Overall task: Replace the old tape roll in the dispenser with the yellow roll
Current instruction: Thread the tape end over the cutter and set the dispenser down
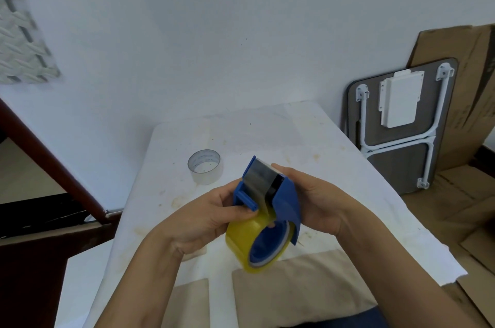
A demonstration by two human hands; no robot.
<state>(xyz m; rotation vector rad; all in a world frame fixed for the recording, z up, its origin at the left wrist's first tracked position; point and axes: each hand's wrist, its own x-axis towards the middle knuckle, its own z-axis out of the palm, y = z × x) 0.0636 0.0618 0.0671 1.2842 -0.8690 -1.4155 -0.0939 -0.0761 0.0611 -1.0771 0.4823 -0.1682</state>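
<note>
A person's two hands hold a blue tape dispenser [278, 195] above a white tabletop [334, 156], the yellow roll [241, 242] already seated on its blue hub. The left hand [214, 216] is closed around the dispenser's near side, thumb pressed by the blue roller where the tape's free end feeds up toward the metal plate [261, 177]; the right hand [313, 201] is wrapped around the far side of the housing. The old, clear roll [205, 166] stands apart on the tabletop, beyond the left hand. The swap looks nearly complete, with threading the likely remaining step. The risks appear to be these: the tape end could fold and stick to itself or to the thumb, the roll could slip off the hub if the grip loosens, and a fingertip could catch on the cutting edge near the plate.
</note>
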